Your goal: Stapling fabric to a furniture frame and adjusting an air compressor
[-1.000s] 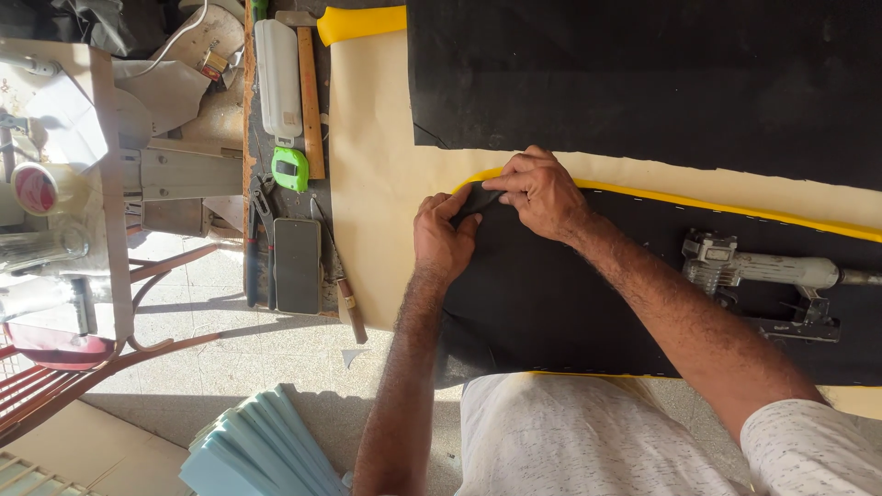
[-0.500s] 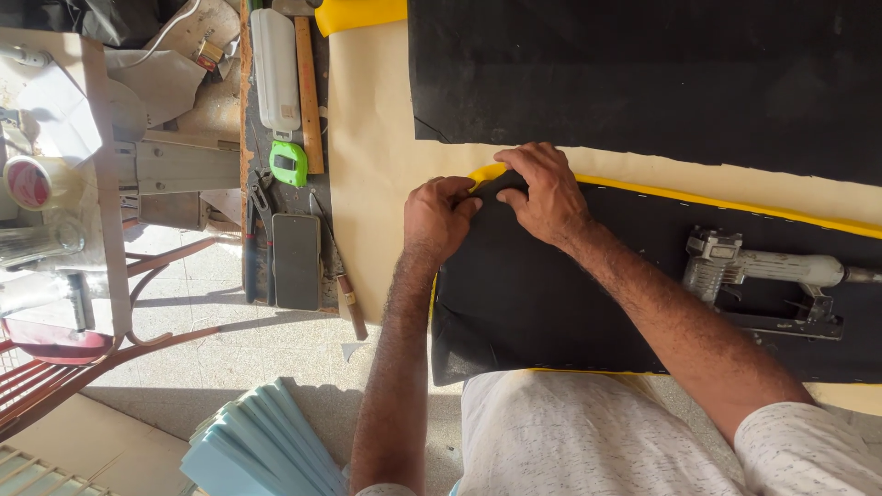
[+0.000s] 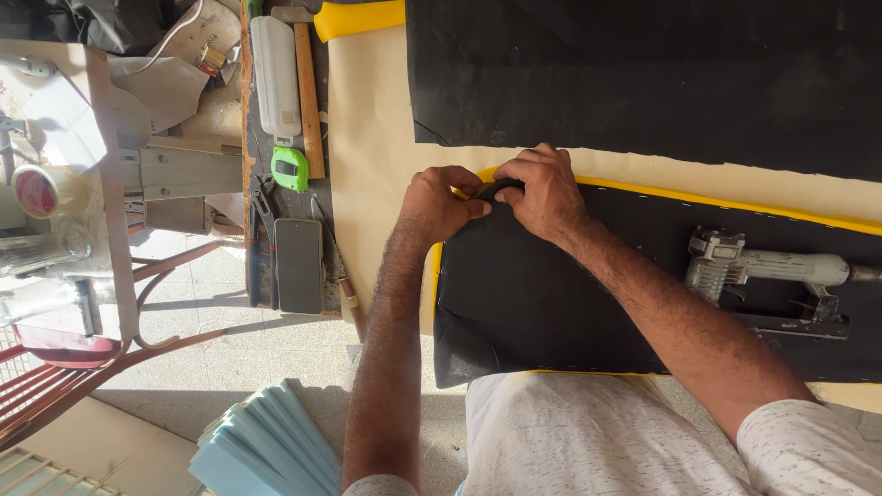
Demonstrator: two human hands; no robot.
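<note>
Left hand: the left hand (image 3: pixel 439 204) is curled into a loose fist and pinches the corner of the black cloth (image 3: pixel 542 312).
Right hand: the right hand (image 3: pixel 542 191) lies bent over the same corner, with its fingers pressing the folded cloth down.
Where the cloth is: the black cloth covers a yellow pad (image 3: pixel 735 204) on the tan table (image 3: pixel 377 138), right in front of the person. Its corner sits between the two hands, under their fingertips.
How close: both hands touch the cloth and nearly touch each other.
What could slip: I think the fold may pop open if one hand lets go, because the cloth looks stiff and bunched at the corner.
What could wrinkle: pulling too hard to one side may leave a lump, so the yellow edge shows more.
Tool nearby: the grey staple gun (image 3: pixel 763 271) lies on the cloth by the right forearm, apart from both hands. An elbow could bump it.
Other things: a green tape measure (image 3: pixel 289 168) and a phone (image 3: pixel 299 264) rest on the side bench, well apart.
</note>
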